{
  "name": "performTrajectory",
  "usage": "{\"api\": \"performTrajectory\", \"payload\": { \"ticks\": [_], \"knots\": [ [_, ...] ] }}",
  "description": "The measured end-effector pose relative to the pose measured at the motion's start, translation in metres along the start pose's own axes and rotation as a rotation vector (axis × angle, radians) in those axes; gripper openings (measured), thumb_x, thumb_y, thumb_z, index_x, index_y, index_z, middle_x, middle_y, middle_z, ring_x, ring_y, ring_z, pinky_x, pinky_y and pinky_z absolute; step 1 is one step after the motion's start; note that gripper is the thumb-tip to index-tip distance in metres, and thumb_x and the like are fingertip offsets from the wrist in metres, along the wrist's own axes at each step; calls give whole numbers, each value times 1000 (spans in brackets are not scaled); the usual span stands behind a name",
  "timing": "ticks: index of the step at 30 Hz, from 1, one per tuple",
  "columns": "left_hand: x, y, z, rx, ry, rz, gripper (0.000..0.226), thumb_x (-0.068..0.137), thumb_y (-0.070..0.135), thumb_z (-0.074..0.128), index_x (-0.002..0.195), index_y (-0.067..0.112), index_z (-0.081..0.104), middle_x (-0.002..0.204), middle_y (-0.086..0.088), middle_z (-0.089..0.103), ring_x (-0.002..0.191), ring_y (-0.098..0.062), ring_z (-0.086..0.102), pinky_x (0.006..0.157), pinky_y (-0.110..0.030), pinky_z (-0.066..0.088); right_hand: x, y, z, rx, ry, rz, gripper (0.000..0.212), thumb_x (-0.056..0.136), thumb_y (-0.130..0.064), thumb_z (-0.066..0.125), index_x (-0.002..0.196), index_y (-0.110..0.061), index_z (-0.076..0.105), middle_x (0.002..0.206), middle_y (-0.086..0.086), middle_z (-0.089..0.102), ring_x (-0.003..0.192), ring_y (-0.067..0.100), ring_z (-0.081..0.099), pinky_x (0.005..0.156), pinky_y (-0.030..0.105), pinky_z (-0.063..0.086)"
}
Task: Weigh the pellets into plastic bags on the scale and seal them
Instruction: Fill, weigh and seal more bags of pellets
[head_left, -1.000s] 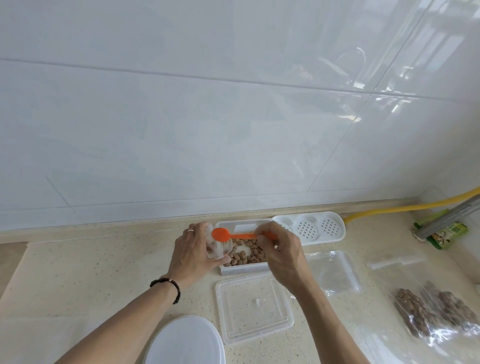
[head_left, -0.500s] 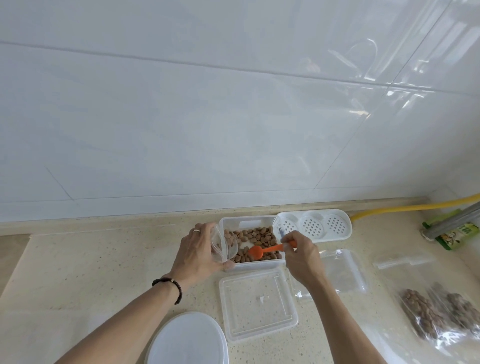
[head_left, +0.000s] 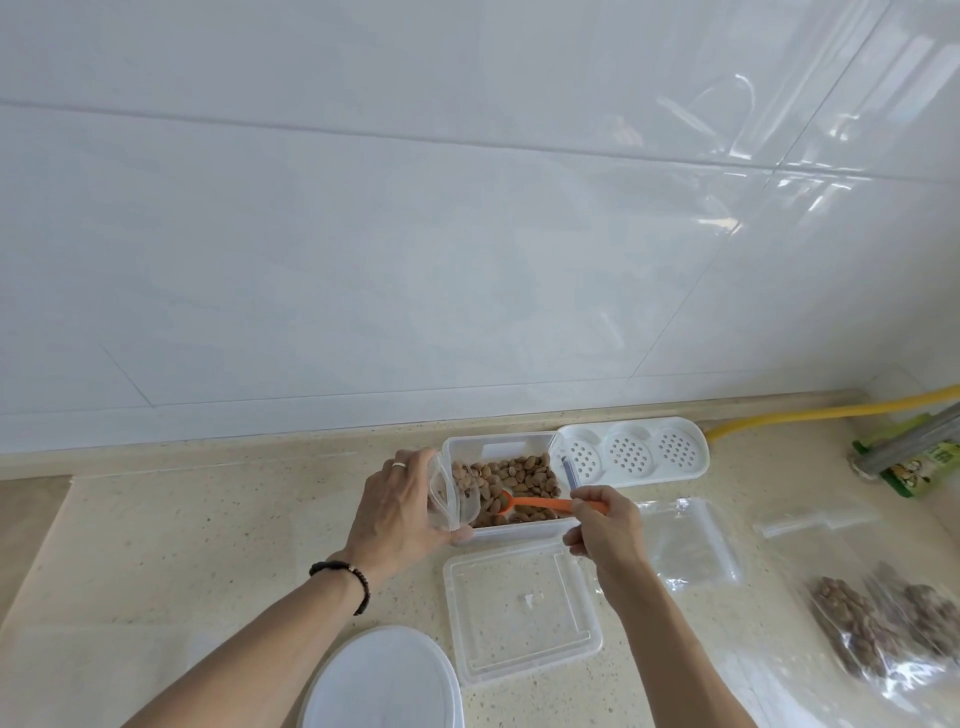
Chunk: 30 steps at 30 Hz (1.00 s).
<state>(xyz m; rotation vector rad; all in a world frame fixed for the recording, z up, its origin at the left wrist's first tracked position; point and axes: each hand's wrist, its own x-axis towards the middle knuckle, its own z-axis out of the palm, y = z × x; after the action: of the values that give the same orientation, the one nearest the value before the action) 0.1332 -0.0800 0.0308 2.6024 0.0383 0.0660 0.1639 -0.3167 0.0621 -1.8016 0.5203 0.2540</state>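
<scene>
A white tiled wall (head_left: 415, 234) fills most of the view above my speckled beige bench (head_left: 182, 545). At the near edge sits a round white lid (head_left: 382, 680), and beside it a clear square lid (head_left: 519, 608) lies flat. Behind that stands the clear rectangular tub (head_left: 498, 447) of brown pellets (head_left: 524, 473), with a white perforated tray (head_left: 631, 454) touching its right end. To the right lie filled plastic bags (head_left: 878, 629) of pellets, an empty clear bag (head_left: 685, 540) flat on the bench, and a narrow clear strip (head_left: 810, 522). A yellow hose (head_left: 831, 413) runs along the wall's foot to the far right corner, where a green packet (head_left: 930, 467) lies under a grey bar (head_left: 914, 441); its print is too small for me to read.

My left hand (head_left: 400, 499), ring on one finger and a dark beaded bracelet (head_left: 345, 574) at the wrist, grips a small clear bag (head_left: 452, 493) at the tub's left end, its mouth turned toward the pellets and a few pellets already inside. My right hand (head_left: 605, 525) pinches the handle of an orange spoon (head_left: 540, 503), whose bowl rests down among the pellets in the tub. No scale display or readable writing shows anywhere.
</scene>
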Motion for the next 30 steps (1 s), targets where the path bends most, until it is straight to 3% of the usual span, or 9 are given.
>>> {"api": "performTrajectory", "payload": {
  "ticks": [4,10,14,17,20,24,28,30],
  "knots": [
    [1,3,-4,41,3,18,105,55,71,77,135,18,36,126,-2,48,115,-20,49,96,-34,41,-2,-7,-12,72,23,-24,11,94,0,54,97,-6,63,87,19,72,46,16,56,47,28,47],
    [12,17,-10,123,45,35,97,56,72,75,131,21,40,120,0,49,108,-20,50,88,-34,42,-20,-35,-25,141,20,-143,11,94,0,54,97,-6,62,85,15,73,45,15,55,46,27,47],
    [15,34,-15,97,59,55,89,59,72,72,125,22,40,116,2,49,106,-19,49,86,-33,41,-48,-58,-22,-30,-3,-391,14,95,-3,55,91,-12,64,80,12,68,46,16,58,46,28,49],
    [11,48,-19,32,76,53,84,58,76,66,118,23,41,110,4,50,100,-18,51,81,-31,41,-69,-64,-21,-267,-47,-636,17,94,-4,55,87,-17,64,67,-5,62,50,17,57,48,30,48],
    [5,60,-21,-53,86,38,83,58,74,69,118,25,40,111,6,48,102,-17,50,83,-32,40,-89,-66,-30,-356,-2,-754,17,94,-5,56,86,-19,64,61,-8,57,54,21,56,51,32,45],
    [-10,72,-24,-138,51,54,94,59,69,74,130,20,37,128,0,46,116,-21,47,92,-36,38,-115,-66,-53,-214,151,-714,22,93,-5,58,84,-25,64,63,1,61,56,30,59,51,39,47],
    [-39,89,-33,-259,18,81,109,47,87,55,130,20,36,119,6,43,117,-18,44,94,-36,35,-148,-49,-73,24,275,-558,19,92,-3,57,88,-17,69,65,7,66,50,15,62,50,26,50],
    [-55,96,-31,-290,22,109,105,51,82,66,129,18,37,120,5,44,117,-19,45,94,-35,35,-165,-34,-80,132,353,-475,19,90,-1,57,88,-14,71,65,8,68,50,13,61,50,26,50]
  ]
}}
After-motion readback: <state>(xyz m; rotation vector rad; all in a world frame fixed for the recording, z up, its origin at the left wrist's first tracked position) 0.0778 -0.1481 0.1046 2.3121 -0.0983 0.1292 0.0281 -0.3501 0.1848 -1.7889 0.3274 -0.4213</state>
